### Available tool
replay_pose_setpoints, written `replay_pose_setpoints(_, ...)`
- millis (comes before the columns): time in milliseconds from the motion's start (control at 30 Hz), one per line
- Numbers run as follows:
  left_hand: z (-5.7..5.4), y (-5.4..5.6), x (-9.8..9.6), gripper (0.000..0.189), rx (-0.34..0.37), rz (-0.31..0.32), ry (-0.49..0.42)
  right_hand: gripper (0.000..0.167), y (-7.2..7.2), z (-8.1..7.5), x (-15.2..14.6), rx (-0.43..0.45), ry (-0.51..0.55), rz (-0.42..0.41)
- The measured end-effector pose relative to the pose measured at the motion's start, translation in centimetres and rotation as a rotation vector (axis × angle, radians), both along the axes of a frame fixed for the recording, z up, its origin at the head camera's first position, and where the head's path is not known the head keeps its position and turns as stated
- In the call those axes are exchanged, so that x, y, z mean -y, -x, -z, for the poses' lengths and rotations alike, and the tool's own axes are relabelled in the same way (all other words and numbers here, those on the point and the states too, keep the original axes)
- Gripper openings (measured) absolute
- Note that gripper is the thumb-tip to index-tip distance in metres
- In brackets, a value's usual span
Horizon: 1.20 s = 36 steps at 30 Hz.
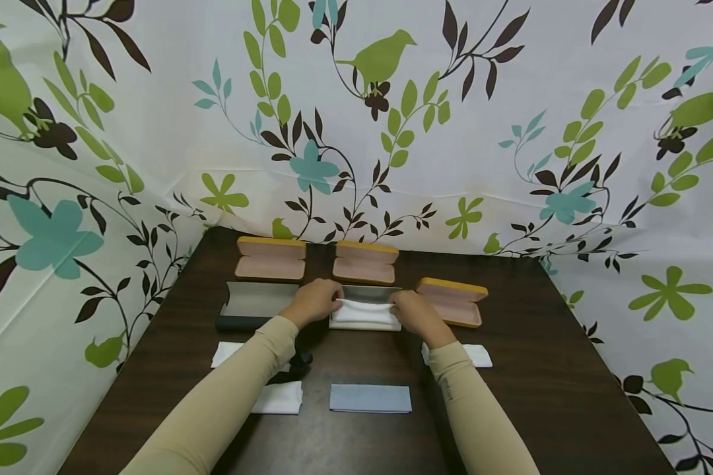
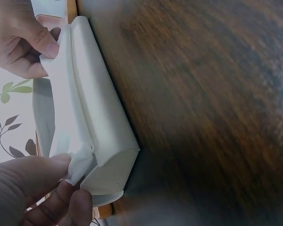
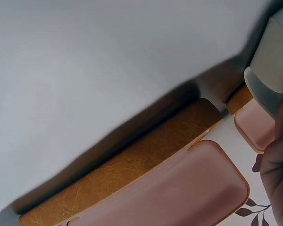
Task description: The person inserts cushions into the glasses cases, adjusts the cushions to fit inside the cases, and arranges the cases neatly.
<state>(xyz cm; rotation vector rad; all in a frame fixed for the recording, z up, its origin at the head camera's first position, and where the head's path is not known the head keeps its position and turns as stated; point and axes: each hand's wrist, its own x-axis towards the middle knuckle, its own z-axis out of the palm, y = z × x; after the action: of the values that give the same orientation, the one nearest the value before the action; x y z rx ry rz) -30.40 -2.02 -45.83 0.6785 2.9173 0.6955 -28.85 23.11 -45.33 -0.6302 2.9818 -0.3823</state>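
Note:
In the head view both hands hold a folded white cloth [image 1: 365, 312] over an open white eyeglass case [image 1: 365, 326] with a grey lining. My left hand [image 1: 313, 300] pinches the cloth's left end. At the right end, my right hand [image 1: 417, 315] pinches it between thumb and fingers. The left wrist view shows the cloth [image 2: 63, 103] stretched along the case's front wall [image 2: 96, 99], with the left hand [image 2: 33, 188] at the near corner and the right hand [image 2: 26, 42] at the far one. Only part of the right hand [image 3: 279, 165] enters the right wrist view.
Mustard cases with pink linings stand open at back left [image 1: 270, 267], back middle [image 1: 364, 270] and right [image 1: 451, 307]. Left of the hands is an open black case [image 1: 255, 300] with a grey lining. White cloths [image 1: 279, 399] and a blue cloth [image 1: 370, 398] lie nearer on the table.

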Motion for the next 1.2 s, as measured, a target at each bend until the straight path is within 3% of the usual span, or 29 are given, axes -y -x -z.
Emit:
replay_pose_setpoints(200,0.4,0.1,-0.2,0.007,-0.022,-0.009,-0.009,0.008,0.0,0.2,0.1,-0.045,-0.039,0.009)
replay_pose_setpoints(533,0.8,-0.1,-0.4,0.009,-0.047,-0.009,-0.008,0.007,-0.6,0.9,0.5,-0.219,-0.156,-0.02)
replay_pose_setpoints(700,0.2,-0.2,-0.2,0.012,-0.097,-0.028,-0.017,0.01,-0.5,0.8,0.6,-0.212,-0.163,-0.023)
replay_pose_setpoints(867,-0.3,-0.2,0.1,0.014,-0.208,-0.07,-0.01,0.015,-0.7,0.1,0.5,-0.172,-0.103,-0.014)
replay_pose_setpoints(933,-0.6,-0.2,0.3,0.014,-0.219,-0.093,-0.043,0.017,-0.8,-0.2,0.5,-0.157,-0.065,-0.004)
replay_pose_setpoints(1033,-1.0,-0.1,0.8,0.02,-0.152,-0.114,-0.15,0.018,-0.8,-0.6,0.3,-0.16,0.007,0.034)
replay_pose_setpoints(1200,-1.1,0.1,1.5,0.059,0.108,-0.076,-0.334,0.02,-0.6,-0.8,-0.1,-0.172,0.233,0.155)
